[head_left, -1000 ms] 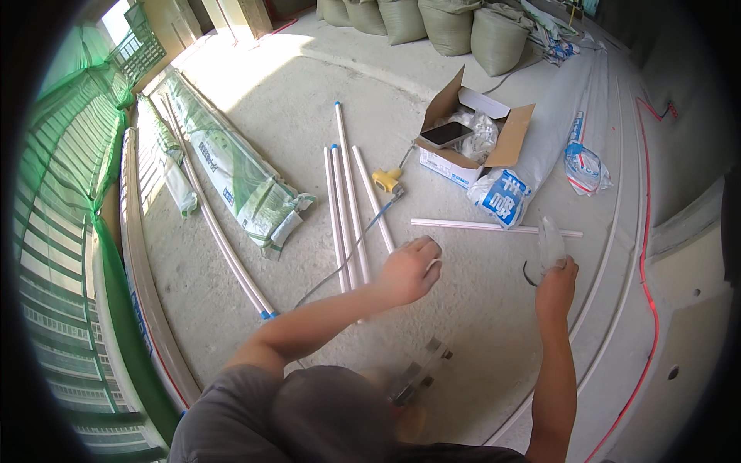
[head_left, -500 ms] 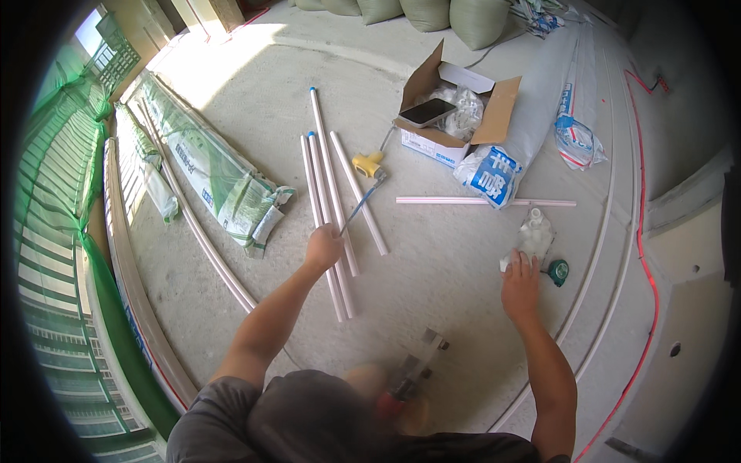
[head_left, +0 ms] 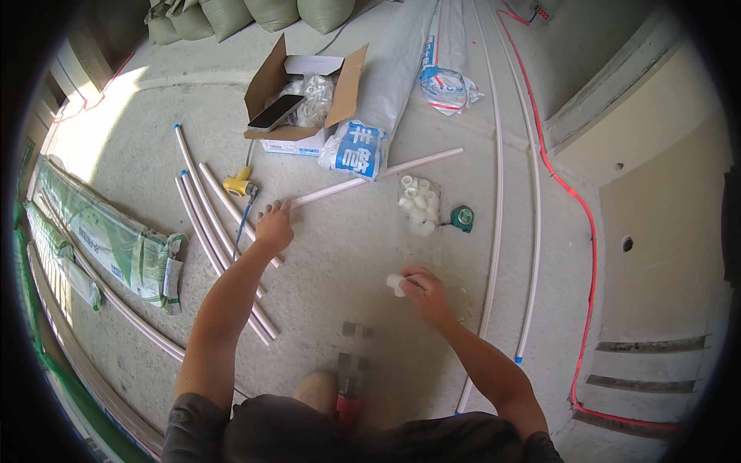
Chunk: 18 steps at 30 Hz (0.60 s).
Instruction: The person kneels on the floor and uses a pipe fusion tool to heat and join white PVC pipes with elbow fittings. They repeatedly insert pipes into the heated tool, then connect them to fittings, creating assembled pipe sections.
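My left hand [head_left: 275, 227] is closed at the near-left end of a pale pinkish-white plastic pipe [head_left: 401, 167], which lies slanting across the front of a wrapped bundle. My right hand [head_left: 423, 292] is closed round white plastic pipe fittings [head_left: 396, 284], held above the floor; the fingers partly hide them. Beyond that hand lies a clear bag of white fittings [head_left: 419, 202], with a green tape measure [head_left: 462, 218] to its right. Left of my left hand is a yellow-handled tool [head_left: 240, 185] with a blue bar, its kind unclear.
Several pale pipes [head_left: 202, 216] lie at left. An open cardboard box [head_left: 345, 91] holds bagged parts and a phone [head_left: 276, 113]. A wrapped bundle [head_left: 394, 69] extends behind. Long pipes [head_left: 498, 193] and red conduit [head_left: 567, 187] run at right. A blurred red tool [head_left: 350, 405] stands near my legs.
My left hand has left the blue bar of the yellow-handled tool for the pipe's end. My right hand has come back from the bag with fittings in it. The view has swung right.
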Available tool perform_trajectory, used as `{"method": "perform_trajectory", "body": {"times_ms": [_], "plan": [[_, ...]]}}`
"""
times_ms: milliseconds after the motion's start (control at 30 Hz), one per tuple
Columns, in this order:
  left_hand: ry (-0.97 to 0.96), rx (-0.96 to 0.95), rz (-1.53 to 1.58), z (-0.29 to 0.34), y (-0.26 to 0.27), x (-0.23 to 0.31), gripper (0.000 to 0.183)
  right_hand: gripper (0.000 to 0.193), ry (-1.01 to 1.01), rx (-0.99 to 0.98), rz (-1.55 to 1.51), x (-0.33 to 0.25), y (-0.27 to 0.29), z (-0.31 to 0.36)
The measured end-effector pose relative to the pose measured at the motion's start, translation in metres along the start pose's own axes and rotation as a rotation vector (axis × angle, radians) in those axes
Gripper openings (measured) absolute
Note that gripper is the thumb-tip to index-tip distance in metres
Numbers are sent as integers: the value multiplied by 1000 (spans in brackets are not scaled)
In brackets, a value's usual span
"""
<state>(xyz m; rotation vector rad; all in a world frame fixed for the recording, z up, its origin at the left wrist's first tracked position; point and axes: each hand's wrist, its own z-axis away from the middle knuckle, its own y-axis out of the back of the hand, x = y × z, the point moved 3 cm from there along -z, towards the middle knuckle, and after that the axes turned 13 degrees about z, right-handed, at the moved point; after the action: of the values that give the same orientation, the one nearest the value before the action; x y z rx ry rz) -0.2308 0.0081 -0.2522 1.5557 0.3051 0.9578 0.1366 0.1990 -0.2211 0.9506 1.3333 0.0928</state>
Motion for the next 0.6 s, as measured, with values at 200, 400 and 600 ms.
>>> {"method": "perform_trajectory", "body": {"times_ms": [200,400,600], "plan": [[65,-28,52,13,-4,13,20,22,-429,-88,-954,-7,14,46],[306,229,669,140,21,-7,17,33,-633,-35,-1054,5,17,49],[635,477,1401,281,35,-79,2,39,-619,11,-781,8,0,42]]}}
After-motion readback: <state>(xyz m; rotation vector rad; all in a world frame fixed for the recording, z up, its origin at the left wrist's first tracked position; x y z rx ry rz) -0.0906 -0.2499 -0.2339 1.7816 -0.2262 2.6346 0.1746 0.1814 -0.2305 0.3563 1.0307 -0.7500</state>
